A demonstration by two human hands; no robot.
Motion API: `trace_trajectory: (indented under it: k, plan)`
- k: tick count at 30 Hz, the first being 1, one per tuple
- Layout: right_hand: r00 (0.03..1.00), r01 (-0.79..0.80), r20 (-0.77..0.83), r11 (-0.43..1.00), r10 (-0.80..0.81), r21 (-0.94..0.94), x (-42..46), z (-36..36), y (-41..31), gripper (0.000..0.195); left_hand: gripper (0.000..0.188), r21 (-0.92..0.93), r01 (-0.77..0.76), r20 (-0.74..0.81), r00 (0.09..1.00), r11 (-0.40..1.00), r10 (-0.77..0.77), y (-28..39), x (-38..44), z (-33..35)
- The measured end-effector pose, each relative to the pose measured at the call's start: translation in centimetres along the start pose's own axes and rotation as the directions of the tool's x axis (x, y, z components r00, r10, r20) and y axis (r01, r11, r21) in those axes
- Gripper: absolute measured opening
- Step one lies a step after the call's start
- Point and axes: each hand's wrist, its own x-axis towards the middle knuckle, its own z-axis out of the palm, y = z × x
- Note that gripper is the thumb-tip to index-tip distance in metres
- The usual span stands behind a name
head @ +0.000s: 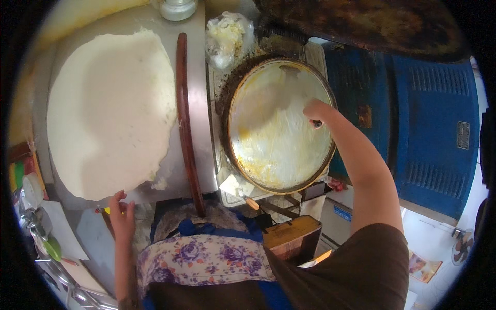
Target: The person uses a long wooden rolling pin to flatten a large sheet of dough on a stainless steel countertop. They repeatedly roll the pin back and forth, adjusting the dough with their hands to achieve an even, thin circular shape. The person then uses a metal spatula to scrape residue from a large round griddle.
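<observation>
A large sheet of rolled-out dough (112,116) lies on the metal worktop (199,116) at the left. My left hand (123,217) is at the near edge of the dough, its fingers apart and holding nothing. To the right of the dough rests a long dark wooden rolling pin (185,116). Over the right side of a big round pan (271,155) with an oily surface, my right hand (318,112) is closed around a dark handle (317,124); a blurred shape near it hides what the handle belongs to.
A scraper with a wooden handle (252,203) lies by the pan's near rim. Beyond the pan sits a plastic bag of pale pieces (229,38). A glass jar (178,8) stands at the back, a blue metal cabinet (434,128) at the right, a wooden box (294,236) below the pan.
</observation>
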Motion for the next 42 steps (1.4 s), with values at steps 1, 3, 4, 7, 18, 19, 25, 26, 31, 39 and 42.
trace_trajectory:
  k: [1, 3, 4, 7, 18, 19, 25, 26, 31, 39, 42]
  plan:
    - [1.000, 0.006, -0.001, 1.000, -0.006, -0.022, 2.4, 0.2, 1.4, 0.020, 0.048, -0.004, -0.019, 0.003, 1.000, 1.000, 0.019, 0.1, -0.1, 0.0]
    - [0.984, 0.178, 0.045, 0.920, -0.173, -0.350, 4.2, 0.5, 1.2, 0.019, 0.048, -0.009, -0.030, -0.013, 0.999, 1.000, 0.029, 0.1, -1.1, -0.1]
    - [0.948, 0.307, 0.124, 0.735, -0.294, -0.604, 4.3, 0.9, 1.3, 0.018, 0.047, -0.007, -0.025, -0.018, 1.000, 1.000, 0.025, 0.3, -1.4, -0.3]
    - [0.916, 0.284, 0.049, 0.559, -0.398, -0.779, 4.9, 4.7, 1.3, 0.020, 0.046, -0.013, -0.010, -0.010, 1.000, 1.000, 0.010, 0.6, -2.6, -0.2]
    - [0.644, 0.323, -0.762, 0.926, -0.062, 0.197, 0.0, 10.9, -1.6, 0.037, 0.045, 0.038, -0.159, 0.077, 0.985, 0.987, 0.155, 0.5, -3.6, 0.0]
    - [0.627, 0.340, -0.776, 0.921, -0.071, 0.190, -1.0, 10.5, -2.5, 0.038, 0.045, 0.047, -0.177, 0.082, 0.982, 0.983, 0.173, 0.9, -3.5, 0.0]
    - [0.384, 0.485, -0.887, 0.874, -0.257, -0.043, -3.0, 8.4, -8.9, 0.039, 0.044, 0.076, -0.263, 0.041, 0.965, 0.962, 0.261, 1.1, -4.2, -1.1]
    - [0.448, 0.457, -0.859, 0.889, -0.246, -0.016, -2.9, 8.0, -10.1, 0.040, 0.043, 0.063, -0.250, 0.029, 0.968, 0.966, 0.248, 0.5, -4.4, -1.3]
    - [0.589, 0.372, -0.776, 0.928, -0.225, 0.014, -3.4, 7.1, -15.5, 0.043, 0.041, 0.064, -0.189, -0.021, 0.982, 0.980, 0.190, -1.2, -5.5, -2.9]
    - [0.559, 0.505, -0.818, 0.838, -0.135, 0.206, -3.3, 11.3, -12.8, 0.045, 0.041, 0.071, -0.258, 0.039, 0.966, 0.963, 0.256, -1.8, -4.4, -4.2]
    - [0.682, 0.496, -0.731, 0.722, 0.019, 0.482, -6.3, 16.5, -8.4, 0.043, 0.040, 0.112, -0.333, 0.083, 0.942, 0.936, 0.325, -2.7, -2.9, -3.8]
